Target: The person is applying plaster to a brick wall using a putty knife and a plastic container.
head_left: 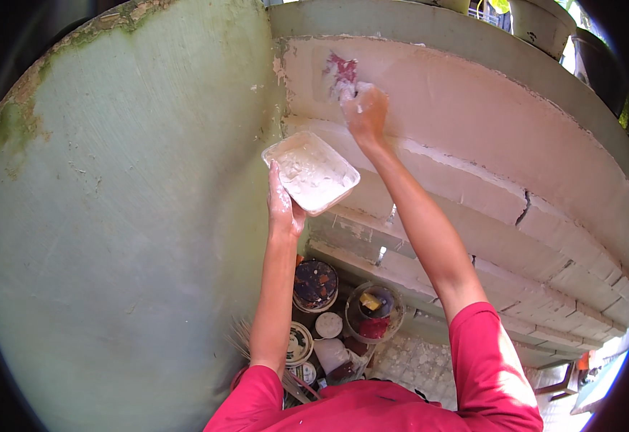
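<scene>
Gripping a white tub of pale paste, the left hand supports its near side; the right hand clasps a smeared red scraper at the pink wall, its length pointing up-left. Farther down, a clear bucket holds yellow and red things, beside lidded tubs.

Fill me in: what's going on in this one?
Someone in a red shirt has both hands busy in a corner. The left hand holds up a shallow white container with white paste in it. The right hand grips a paste-smeared red tool up at the pinkish wall, near where it meets the green wall; whether the tool touches is hard to tell. Below, several tubs stand together.
</scene>
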Tool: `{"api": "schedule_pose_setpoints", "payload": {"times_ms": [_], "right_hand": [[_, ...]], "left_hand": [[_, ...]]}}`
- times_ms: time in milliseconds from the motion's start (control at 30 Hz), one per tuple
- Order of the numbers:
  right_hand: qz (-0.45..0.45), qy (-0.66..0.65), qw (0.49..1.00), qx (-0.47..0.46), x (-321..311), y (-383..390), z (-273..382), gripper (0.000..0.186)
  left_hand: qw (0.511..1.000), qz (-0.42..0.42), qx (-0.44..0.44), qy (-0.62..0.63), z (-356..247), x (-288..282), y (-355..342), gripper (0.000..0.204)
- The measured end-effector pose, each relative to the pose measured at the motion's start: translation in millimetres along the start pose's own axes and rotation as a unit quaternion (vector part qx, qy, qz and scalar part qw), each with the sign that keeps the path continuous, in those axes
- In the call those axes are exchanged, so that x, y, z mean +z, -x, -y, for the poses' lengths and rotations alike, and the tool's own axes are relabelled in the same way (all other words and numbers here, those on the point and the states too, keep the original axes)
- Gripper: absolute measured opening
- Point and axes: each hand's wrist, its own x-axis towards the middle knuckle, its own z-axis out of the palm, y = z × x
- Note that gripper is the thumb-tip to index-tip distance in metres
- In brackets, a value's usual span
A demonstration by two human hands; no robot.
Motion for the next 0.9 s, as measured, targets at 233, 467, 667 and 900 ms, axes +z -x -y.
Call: {"api": "schedule_pose_setpoints", "payload": {"times_ms": [233, 467, 667, 900], "right_hand": [[-0.044, 0.050, 0.997, 0.034, -63.4, 0.4, -17.5, 0.025], [-0.001, -0.021, 0.999, -0.038, -35.1, 13.6, 12.8, 0.024], [0.012, 0.060, 0.990, -0.125, 37.7, 16.8, 6.9, 0.024], [-0.150, 0.101, 0.969, -0.169, -61.1, 43.5, -55.2, 0.027]], "left_hand": [[1.000, 0.002, -0.001, 0.000, 0.4, -4.9, 17.4, 0.064], [1.000, -0.007, -0.003, -0.013, -1.0, -8.1, 55.4, 0.064], [1.000, -0.007, -0.010, -0.022, 15.5, -17.3, 79.0, 0.065], [0.999, -0.028, -0.033, -0.010, 15.9, -29.0, 95.0, 0.062]]}}
